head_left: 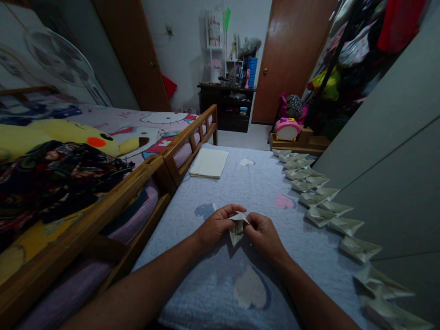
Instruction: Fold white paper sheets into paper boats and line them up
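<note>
A small, dim bedroom runs ahead, seen from above with 12 o'clock straight forward. At 12 o'clock, a dark dresser (223, 103) stands against the far wall, crowded with small objects. A brown door (292, 59) stands at 1 o'clock, hanging clothes (357, 41) fill the space at 2 o'clock, and a tall grey wardrobe (395, 151) lines 3 o'clock. From 9 to 11 o'clock lies a second bed with a cartoon-print sheet (161, 120), holding a yellow plush toy (65, 137) and a dark patterned cloth (51, 178). A wooden bed rail (190, 137) separates it from the lilac quilted bed (213, 279) in front of the person.

On that quilt, a long row of folded paper pieces (319, 204) curves along the wardrobe from 1 to 4 o'clock. A flat stack of paper (209, 162) lies at 11 o'clock.

Both hands are low and central, closed in a pinch on one small folded paper piece (238, 229). The left hand (216, 224) comes in from 7 o'clock and the right hand (263, 236) from 5 o'clock. The piece sits between them, about equally near each. Its long axis runs forward and back, its pointed end toward 6 o'clock, just above the quilt.
</note>
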A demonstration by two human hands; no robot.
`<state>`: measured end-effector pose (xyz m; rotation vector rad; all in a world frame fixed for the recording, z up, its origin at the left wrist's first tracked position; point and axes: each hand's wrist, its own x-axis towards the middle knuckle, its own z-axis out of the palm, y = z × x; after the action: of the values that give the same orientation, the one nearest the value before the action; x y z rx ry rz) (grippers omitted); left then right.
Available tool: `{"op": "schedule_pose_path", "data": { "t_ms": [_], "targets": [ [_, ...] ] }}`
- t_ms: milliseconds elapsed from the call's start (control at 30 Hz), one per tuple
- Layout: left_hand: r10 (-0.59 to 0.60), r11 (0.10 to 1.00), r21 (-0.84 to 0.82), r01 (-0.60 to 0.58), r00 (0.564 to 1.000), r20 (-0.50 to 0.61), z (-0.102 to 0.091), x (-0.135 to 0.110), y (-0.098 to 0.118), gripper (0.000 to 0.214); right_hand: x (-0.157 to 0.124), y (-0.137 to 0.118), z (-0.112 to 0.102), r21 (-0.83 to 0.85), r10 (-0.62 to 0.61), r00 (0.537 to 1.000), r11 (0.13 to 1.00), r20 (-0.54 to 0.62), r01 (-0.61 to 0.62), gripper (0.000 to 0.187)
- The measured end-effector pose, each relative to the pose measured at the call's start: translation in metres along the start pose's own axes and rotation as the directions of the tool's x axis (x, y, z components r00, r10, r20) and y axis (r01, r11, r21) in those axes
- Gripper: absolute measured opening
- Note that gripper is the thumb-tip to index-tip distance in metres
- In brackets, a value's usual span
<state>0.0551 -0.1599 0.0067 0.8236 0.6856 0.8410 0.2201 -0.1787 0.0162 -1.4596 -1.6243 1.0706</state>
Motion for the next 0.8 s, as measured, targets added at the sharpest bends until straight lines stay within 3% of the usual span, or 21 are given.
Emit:
{"op": "schedule_pose_path", "data": {
  "t_ms": [300, 567, 800],
  "targets": [
    [-0.009, 0.992, 0.123, 0.002, 0.998, 0.06, -0.0025, -0.0066, 0.0019, 0.069, 0.0005, 0.0011, 0.0005, -0.036, 0.004, 1.0, 0.999, -0.006, -0.004, 0.013],
    [0.035, 0.973, 0.227, -0.034, 0.999, -0.001, 0.0011, -0.0068, 0.0051, 0.07, 0.0002, 0.0015, 0.0014, -0.016, 0.01, 1.0, 1.0, 0.001, -0.01, 0.015],
    [0.032, 0.971, 0.239, -0.033, 0.999, 0.008, 0.0034, -0.0087, 0.0068, 0.071, -0.0004, 0.0011, 0.0008, -0.034, -0.006, 1.0, 0.999, 0.024, 0.007, 0.013]
  ]
}}
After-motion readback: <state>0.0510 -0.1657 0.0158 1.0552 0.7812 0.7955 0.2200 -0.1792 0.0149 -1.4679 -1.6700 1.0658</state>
